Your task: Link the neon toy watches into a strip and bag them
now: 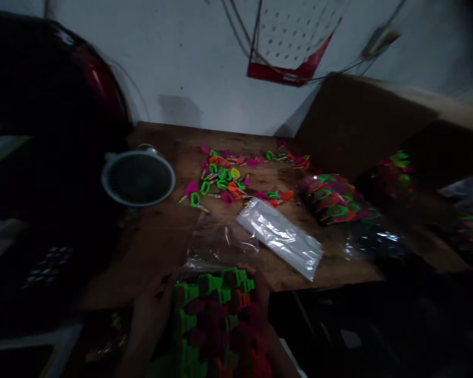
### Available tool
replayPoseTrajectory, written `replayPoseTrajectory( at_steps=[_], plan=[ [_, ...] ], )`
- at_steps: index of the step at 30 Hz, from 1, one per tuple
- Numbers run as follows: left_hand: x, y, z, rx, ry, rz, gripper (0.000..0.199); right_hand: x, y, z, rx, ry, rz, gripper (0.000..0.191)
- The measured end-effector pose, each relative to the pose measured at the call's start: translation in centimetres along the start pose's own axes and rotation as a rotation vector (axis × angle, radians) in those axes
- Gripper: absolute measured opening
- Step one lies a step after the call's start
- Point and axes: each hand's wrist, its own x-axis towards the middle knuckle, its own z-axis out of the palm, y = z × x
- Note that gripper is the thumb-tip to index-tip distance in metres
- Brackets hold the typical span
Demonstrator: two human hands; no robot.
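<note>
Nearest, at the tabletop's (161, 247) front edge: a clear bag (216, 320) packed with green, red and orange plastic pieces, clamped between the left hand (147, 320) and the right hand (262, 310), one on each side. Beyond it on the tabletop, an empty flat clear bag (279, 237). Right of that, a second filled bag (335, 199). Farther back, loose neon pieces (228, 178) and a small grey fan (137, 177). No legible writing.
</note>
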Motion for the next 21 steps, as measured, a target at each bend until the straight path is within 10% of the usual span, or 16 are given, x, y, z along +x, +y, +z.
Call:
replayPoseTrajectory(
  at_steps=[8, 14, 21],
  plan=[
    [-2.5, 0.3, -3.2, 0.301, 0.197, 0.411, 0.035, 2.1, -5.5, -2.0, -0.253, -0.518, -0.103, 0.022],
    [-3.6, -1.1, -3.3, 0.788, 0.379, 0.843, 0.020, 3.0, -6.2, -3.4, -0.445, -0.347, -0.382, 0.019],
    [-3.8, 1.1, -4.2, 0.911, 0.227, 0.922, 0.033, 5.8, -6.9, -3.5, -0.210, -0.598, 0.005, 0.018]
  ],
)
